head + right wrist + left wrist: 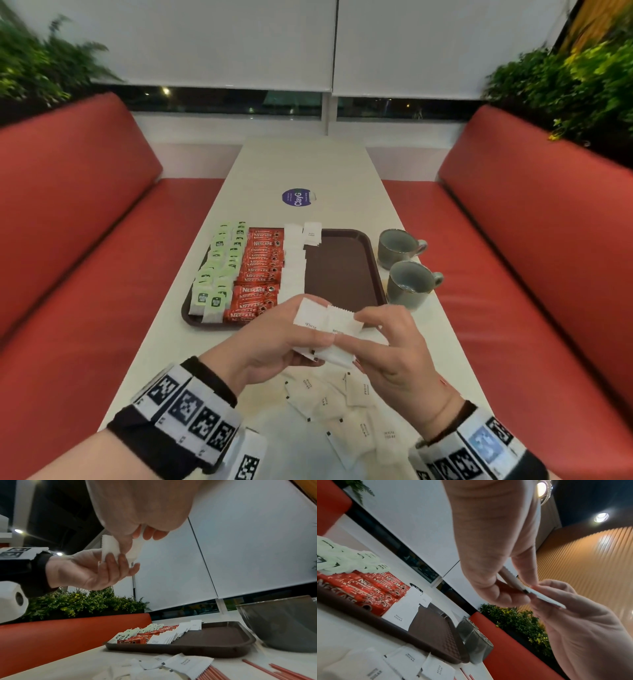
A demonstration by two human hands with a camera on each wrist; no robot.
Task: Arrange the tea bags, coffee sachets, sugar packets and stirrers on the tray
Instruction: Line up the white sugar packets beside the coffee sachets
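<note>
A brown tray (342, 270) lies mid-table. Its left half holds green tea bags (219, 263), red coffee sachets (260, 274) and a row of white sugar packets (294, 260); its right half is bare. Just in front of the tray and above the table, my left hand (270, 346) grips a small stack of sugar packets (325, 325), fingers curled beneath and thumb on top. My right hand (390, 346) pinches the stack's right side. The right wrist view shows the stack (109, 546) between both hands. Loose sugar packets (342, 411) lie under my hands. Red stirrers (281, 670) lie to the right of them.
Two grey cups (397, 246) (411, 284) stand just right of the tray. A purple round sticker (297, 197) sits on the table beyond it. Red benches (85, 222) flank the narrow white table, with plants behind them.
</note>
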